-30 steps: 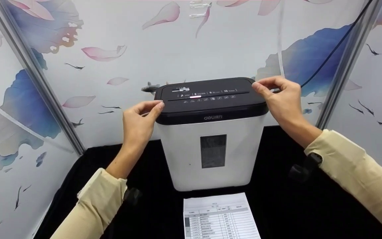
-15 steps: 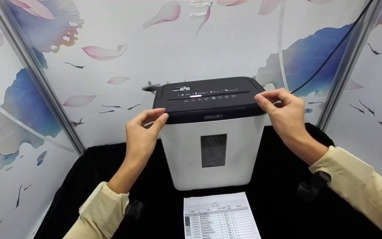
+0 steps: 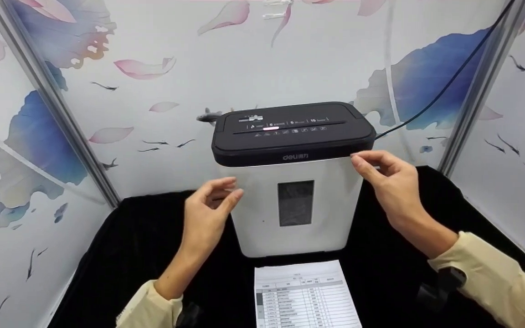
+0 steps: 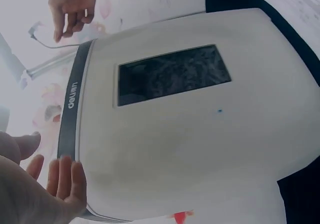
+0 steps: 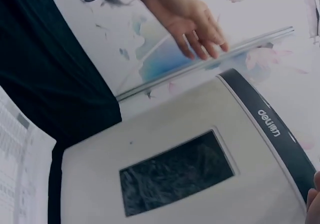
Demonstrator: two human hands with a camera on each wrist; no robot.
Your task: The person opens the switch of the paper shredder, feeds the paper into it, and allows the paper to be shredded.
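Note:
A white paper shredder (image 3: pixel 258 196) with a black top (image 3: pixel 290 136) stands in the middle of the head view; a dark window in its front shows shredded paper. My left hand (image 3: pixel 210 214) hovers before its left front side, thumb and fingers apart and loosely bent, holding nothing. At the right front edge, below the lid, is my right hand (image 3: pixel 390 187), also loosely bent with nothing visible in it. Whether it touches the shredder cannot be told. Printed sheets (image 3: pixel 306 296) lie on the table in front of the shredder. Both wrist views show the shredder's front.
Black cloth (image 3: pixel 153 237) covers the table. Petal-patterned panels (image 3: pixel 317 54) with metal posts (image 3: pixel 71 118) enclose the back and sides. A black cable (image 3: pixel 445 91) runs from the shredder's right rear up to the right.
Both hands have come down and back from the shredder's top edges toward me, the left one farther. Its thumb and fingers have spread apart. The shredder and sheets stay put.

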